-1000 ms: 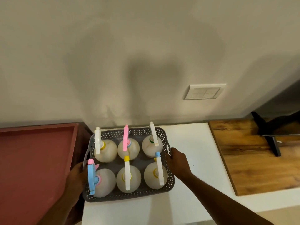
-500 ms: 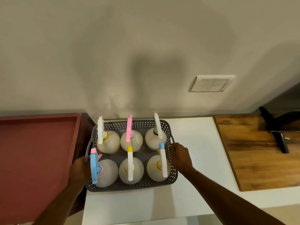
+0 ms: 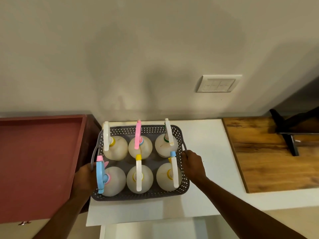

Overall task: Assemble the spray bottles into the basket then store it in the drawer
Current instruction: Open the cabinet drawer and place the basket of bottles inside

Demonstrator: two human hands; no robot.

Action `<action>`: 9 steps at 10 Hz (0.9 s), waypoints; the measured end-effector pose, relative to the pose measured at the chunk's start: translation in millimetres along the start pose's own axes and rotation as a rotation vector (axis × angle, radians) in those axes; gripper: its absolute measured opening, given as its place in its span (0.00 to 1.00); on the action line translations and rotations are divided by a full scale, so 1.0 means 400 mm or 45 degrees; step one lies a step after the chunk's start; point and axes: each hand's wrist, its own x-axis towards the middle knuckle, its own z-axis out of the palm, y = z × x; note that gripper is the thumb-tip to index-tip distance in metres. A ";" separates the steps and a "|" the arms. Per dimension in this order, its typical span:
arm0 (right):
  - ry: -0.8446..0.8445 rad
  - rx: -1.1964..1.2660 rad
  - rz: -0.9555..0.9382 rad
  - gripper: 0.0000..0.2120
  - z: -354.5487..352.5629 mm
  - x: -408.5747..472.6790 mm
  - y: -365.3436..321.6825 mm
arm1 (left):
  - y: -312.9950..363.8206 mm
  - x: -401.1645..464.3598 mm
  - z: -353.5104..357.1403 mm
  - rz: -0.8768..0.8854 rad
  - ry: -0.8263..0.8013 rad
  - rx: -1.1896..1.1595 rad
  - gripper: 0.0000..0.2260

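Observation:
A grey perforated basket sits on the white counter, close to its left edge. Inside stand several cream spray bottles in two rows, with white, pink and blue trigger heads; the front-left one is the blue-headed bottle. My left hand grips the basket's left handle. On the opposite side, my right hand is closed on the right handle.
A dark red cabinet top with a raised rim lies left of the counter. A wooden board with a black stand on it lies to the right. A white drawer front shows below the counter edge. A wall switch plate is behind.
The view has shifted so the basket sits higher and more central. Both hands have stayed on the basket's handles; the basket looks slightly nearer to me.

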 end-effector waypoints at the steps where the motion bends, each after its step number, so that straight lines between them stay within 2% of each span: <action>1: -0.010 -0.001 -0.015 0.13 -0.015 -0.037 0.019 | 0.019 -0.035 -0.054 -0.273 -0.693 -0.877 0.14; 2: -0.021 0.000 -0.009 0.13 -0.028 -0.083 0.040 | -0.009 -0.079 -0.055 -0.264 -0.751 -1.005 0.13; 4: -0.034 0.037 0.027 0.14 -0.055 -0.208 0.092 | -0.031 -0.201 -0.112 -0.155 -0.687 -0.913 0.14; 5: -0.025 0.045 0.054 0.14 -0.066 -0.263 0.115 | -0.045 -0.250 -0.148 -0.185 -0.761 -1.039 0.12; 6: -0.026 0.045 0.084 0.14 -0.068 -0.329 0.139 | -0.079 -0.290 -0.165 -0.036 -0.853 -1.000 0.06; 7: -0.001 0.040 0.095 0.14 -0.074 -0.402 0.167 | -0.101 -0.352 -0.187 -0.054 -0.859 -1.055 0.08; 9: -0.002 0.163 0.148 0.15 -0.079 -0.592 0.213 | -0.175 -0.492 -0.213 -0.079 -0.836 -0.968 0.07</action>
